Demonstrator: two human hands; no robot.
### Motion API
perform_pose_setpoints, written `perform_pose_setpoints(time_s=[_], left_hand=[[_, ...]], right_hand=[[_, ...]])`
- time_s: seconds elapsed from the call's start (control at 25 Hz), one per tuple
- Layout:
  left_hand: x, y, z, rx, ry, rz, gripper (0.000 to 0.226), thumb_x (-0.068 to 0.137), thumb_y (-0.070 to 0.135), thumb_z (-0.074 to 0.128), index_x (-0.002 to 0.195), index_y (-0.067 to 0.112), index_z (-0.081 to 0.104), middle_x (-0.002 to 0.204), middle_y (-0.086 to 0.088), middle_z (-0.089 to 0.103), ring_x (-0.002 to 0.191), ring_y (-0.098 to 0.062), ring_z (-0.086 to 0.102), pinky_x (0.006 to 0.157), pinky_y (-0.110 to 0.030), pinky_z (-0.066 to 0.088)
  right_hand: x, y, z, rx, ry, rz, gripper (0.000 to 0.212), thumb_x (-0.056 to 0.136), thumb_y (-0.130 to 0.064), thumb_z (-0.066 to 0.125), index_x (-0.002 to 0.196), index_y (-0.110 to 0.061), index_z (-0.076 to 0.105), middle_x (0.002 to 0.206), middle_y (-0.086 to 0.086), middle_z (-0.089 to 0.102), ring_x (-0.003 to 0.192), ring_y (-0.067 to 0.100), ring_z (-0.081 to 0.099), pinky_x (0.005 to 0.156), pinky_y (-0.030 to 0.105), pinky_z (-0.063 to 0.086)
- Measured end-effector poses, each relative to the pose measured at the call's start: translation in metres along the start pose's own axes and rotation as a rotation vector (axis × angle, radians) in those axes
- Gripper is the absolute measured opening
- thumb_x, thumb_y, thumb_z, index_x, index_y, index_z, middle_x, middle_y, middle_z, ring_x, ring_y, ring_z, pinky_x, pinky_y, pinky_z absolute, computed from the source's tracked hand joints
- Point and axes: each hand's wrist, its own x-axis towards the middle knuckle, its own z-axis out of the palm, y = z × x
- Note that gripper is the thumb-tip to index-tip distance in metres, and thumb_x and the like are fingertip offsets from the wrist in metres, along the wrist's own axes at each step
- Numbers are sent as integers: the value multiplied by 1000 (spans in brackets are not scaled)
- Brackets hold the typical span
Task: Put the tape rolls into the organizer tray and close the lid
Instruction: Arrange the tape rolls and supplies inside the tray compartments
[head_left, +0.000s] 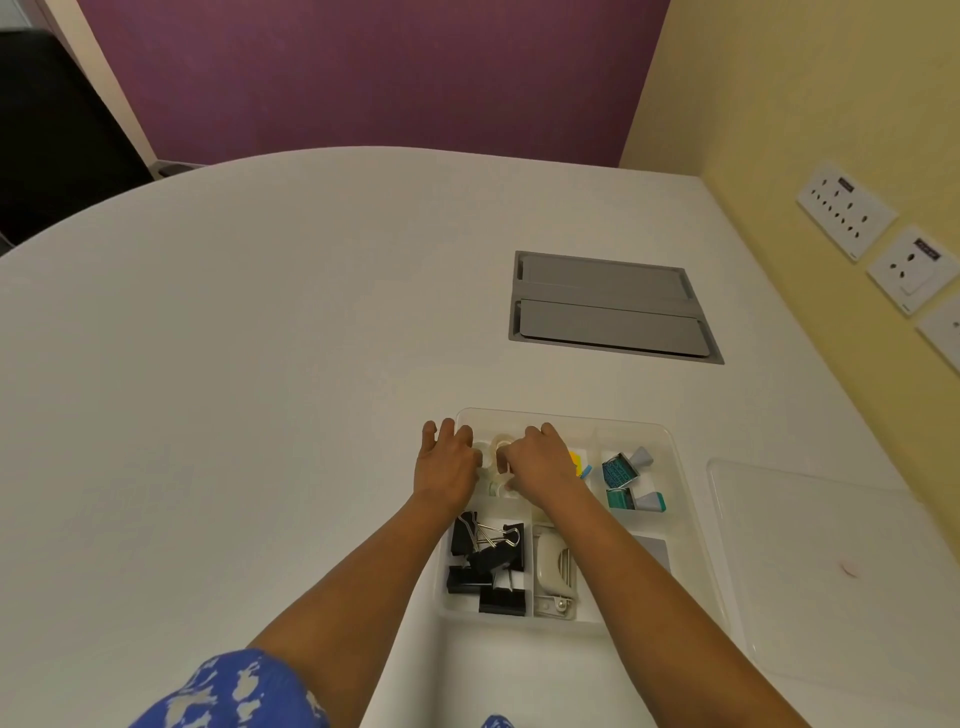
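The clear organizer tray (670, 441) lies on the white table in front of me. Both hands are over its far left compartment, where several small clear tape rolls (503, 443) sit. My right hand (537, 460) curls its fingers around a tape roll inside that compartment. My left hand (447, 462) rests at the tray's left rim with fingers partly spread, its thumb side touching the rolls; whether it grips one is hidden. The clear lid (831, 561) lies flat on the table to the right of the tray.
Other compartments hold black binder clips (488, 566), a beige hole punch (553, 571), teal stamps (626, 478) and sticky tabs (576, 461). A grey cable hatch (613, 306) is set in the table beyond. Wall sockets (847, 208) sit on the yellow wall at right.
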Motion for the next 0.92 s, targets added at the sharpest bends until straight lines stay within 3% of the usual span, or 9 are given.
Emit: perform_pose_setpoints(time_s=[0.32, 0.6, 0.92], left_hand=[[1, -4, -3, 21, -28, 21, 26, 95, 22, 50, 110, 13, 69, 116, 1, 62, 127, -24, 35, 113, -42, 13], [4, -2, -4, 90, -47, 59, 21, 94, 20, 56, 108, 14, 69, 115, 2, 63, 135, -24, 30, 117, -42, 7], [8, 3, -6, 94, -33, 59, 21, 94, 19, 56, 110, 16, 68, 113, 2, 64, 133, -22, 32, 116, -42, 11]], right_hand=[[0, -8, -1, -55, 63, 64, 27, 88, -3, 52, 109, -13, 65, 107, 11, 71, 110, 28, 56, 105, 35, 31], [-2, -15, -8, -118, 36, 66, 33, 88, -10, 59, 120, -12, 52, 111, 10, 69, 114, 28, 55, 106, 35, 31], [-4, -22, -10, -209, -31, 37, 22, 95, -13, 51, 114, -15, 62, 113, 6, 68, 114, 24, 59, 110, 36, 28]])
